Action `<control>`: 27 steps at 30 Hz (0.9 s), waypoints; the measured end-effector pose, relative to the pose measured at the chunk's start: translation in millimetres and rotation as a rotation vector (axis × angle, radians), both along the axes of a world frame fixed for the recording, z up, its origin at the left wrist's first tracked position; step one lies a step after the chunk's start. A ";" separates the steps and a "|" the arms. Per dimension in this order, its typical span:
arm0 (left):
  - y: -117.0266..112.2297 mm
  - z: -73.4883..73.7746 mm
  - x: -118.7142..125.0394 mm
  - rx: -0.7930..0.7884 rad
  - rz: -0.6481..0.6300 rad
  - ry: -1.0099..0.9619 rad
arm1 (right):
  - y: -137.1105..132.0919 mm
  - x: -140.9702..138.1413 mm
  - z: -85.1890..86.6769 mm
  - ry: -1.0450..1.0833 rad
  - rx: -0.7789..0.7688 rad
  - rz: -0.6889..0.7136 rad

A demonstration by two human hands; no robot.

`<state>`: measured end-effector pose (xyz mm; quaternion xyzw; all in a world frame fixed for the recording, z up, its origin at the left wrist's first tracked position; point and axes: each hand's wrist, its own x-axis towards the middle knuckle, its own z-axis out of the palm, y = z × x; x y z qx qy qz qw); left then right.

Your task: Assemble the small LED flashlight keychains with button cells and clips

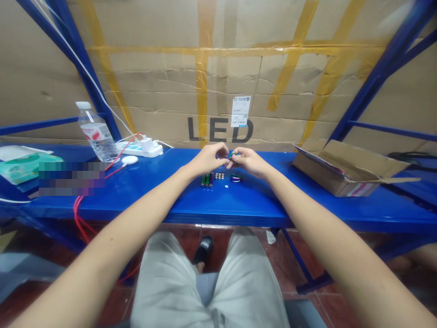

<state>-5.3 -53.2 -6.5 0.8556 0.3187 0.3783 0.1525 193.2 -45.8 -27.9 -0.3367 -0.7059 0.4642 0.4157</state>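
Over the back part of the blue table, my left hand (212, 158) and my right hand (248, 161) meet at the fingertips. Between my right thumb and fingers is a small green metal piece (233, 155), curved like a carabiner, though too small to be sure. My left fingers are pinched against it or beside it; what they hold is hidden. Below my left hand, several small metallic tubes (207, 180), green and purple, lie side by side. Button cells (219, 176) sit grouped next to them. Nearer my right hand lie carabiners (236, 178) and a small white disc (226, 186).
An open cardboard box (341, 175) stands on the table (225, 205) at right. A water bottle (97, 134), power strip (139, 148), red cables (79, 214) and tissue pack (30, 166) are at left. A large cardboard carton (164, 91) rises behind the table.
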 end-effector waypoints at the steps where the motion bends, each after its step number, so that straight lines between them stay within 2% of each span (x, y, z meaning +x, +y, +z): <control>1: -1.1 -1.9 2.9 -0.003 0.001 -0.019 | -0.3 -0.4 -0.2 0.004 -0.011 0.015; 5: 1.4 -7.5 6.1 -0.029 -0.009 -0.084 | -0.7 -1.5 -1.7 -0.001 -0.046 0.045; 8: 5.3 -8.9 3.5 -0.017 -0.008 -0.093 | -0.5 -2.1 -3.1 -0.029 -0.010 0.043; 11: 7.8 -9.2 0.4 -0.002 0.022 -0.071 | -1.4 -2.9 -3.4 -0.137 0.090 -0.032; 14: 8.8 -9.4 -1.6 0.007 0.043 -0.055 | -4.0 -3.8 -2.2 -0.289 0.255 -0.115; 17: 9.6 -9.7 -2.2 0.010 0.049 -0.056 | -5.9 -3.9 -1.2 -0.351 0.400 -0.145; 24: 12.4 -12.2 -1.1 0.011 0.048 -0.073 | -2.3 -0.7 -5.8 -0.482 0.516 -0.089; 27: 14.1 -13.8 -1.0 0.006 0.036 -0.099 | -1.7 -0.3 -7.0 -0.573 0.563 -0.123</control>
